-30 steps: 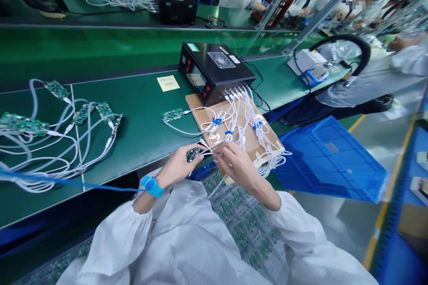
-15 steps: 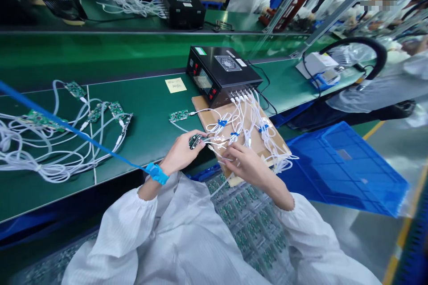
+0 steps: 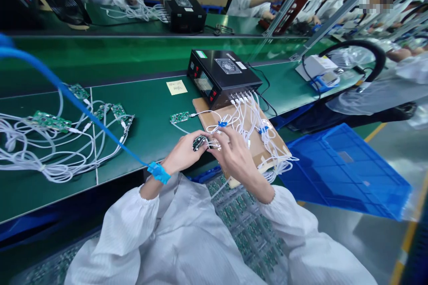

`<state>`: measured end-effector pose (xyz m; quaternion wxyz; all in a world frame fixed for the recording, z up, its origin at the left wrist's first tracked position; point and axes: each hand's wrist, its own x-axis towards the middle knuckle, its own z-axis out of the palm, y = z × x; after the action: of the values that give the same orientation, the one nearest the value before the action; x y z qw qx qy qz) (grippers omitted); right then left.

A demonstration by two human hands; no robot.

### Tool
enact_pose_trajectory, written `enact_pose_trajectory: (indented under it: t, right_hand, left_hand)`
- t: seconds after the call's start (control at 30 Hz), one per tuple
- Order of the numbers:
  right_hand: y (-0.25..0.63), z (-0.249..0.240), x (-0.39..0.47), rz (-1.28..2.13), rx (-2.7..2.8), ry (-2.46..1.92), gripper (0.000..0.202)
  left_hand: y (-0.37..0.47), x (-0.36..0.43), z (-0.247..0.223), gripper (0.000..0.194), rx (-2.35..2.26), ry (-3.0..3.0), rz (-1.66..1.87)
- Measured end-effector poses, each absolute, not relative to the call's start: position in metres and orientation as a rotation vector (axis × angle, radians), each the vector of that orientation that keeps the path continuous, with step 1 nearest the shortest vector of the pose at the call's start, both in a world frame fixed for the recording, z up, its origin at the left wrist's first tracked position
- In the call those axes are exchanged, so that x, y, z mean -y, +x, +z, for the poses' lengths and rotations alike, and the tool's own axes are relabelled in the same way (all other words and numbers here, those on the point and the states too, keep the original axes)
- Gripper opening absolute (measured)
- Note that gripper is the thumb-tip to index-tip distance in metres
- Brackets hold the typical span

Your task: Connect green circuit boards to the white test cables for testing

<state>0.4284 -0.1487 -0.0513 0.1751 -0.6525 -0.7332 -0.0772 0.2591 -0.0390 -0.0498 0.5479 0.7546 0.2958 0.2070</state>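
Left hand [image 3: 182,153] has a small green circuit board [image 3: 199,142] pinched in its fingers, held just over the near edge of the green worktop [image 3: 150,111], at about 6 o'clock from the black tester box [image 3: 222,73]. Right hand [image 3: 234,156] is closed up against the board's 3 o'clock side, fingertips on what looks like the plug end of a white cable [image 3: 214,143], though I can't quite tell if the plug is seated in the board or just touching it. So both grips are closed: left on the board, right on the cable end. What could go wrong, as I see it: the white cable bundle [image 3: 254,120] fanned over the cardboard sheet [image 3: 261,142] is a real tangle, so a tug on one lead could drag its neighbours or pull a plug out of the box. The board is also hanging off the edge, so a slip would drop it into the lap. The blue wrist strap [image 3: 158,172] has its cord running toward 10 o'clock, close over the other boards with cables [image 3: 67,129], and could snag them. Containers: the tray on the lap [image 3: 247,227] holds rows of small green boards, and the blue crate [image 3: 344,169] at 3 o'clock shows its flat surface only, so I can't see anything in it.
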Motion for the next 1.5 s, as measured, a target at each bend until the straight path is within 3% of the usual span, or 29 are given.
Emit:
enact_pose_trajectory:
  t: [0.13,0.27,0.37,0.47,0.67,1.07,1.5]
  right_hand:
    - [0.436,-0.045,0.125,0.132,2.221,-1.742,0.037]
    - [0.446,-0.042,0.118,0.394,2.045,-1.663,0.027]
    - [0.448,-0.037,0.118,0.591,1.833,-1.621,0.018]
    - [0.446,-0.032,0.117,0.808,1.701,-1.534,0.027]
    - [0.441,-0.031,0.114,0.914,1.604,-1.502,0.024]
    - [0.425,-0.033,0.114,0.303,1.634,-1.488,0.011]
    - [0.424,-0.038,0.112,0.202,1.642,-1.460,0.013]
  left_hand:
    - [0.256,0.034,-0.044,0.038,-0.748,1.562,0.521]
    - [0.251,0.024,-0.046,0.051,-0.810,0.944,0.732]
    - [0.248,0.019,-0.049,0.039,-0.783,0.563,0.849]
    - [0.248,0.020,-0.049,0.026,-0.779,0.447,0.930]
    - [0.254,0.033,-0.049,0.025,-0.869,0.510,1.045]
    - [0.259,0.046,-0.039,0.037,-0.960,0.546,1.123]
    - [0.260,0.047,-0.041,0.047,-0.920,0.584,1.190]
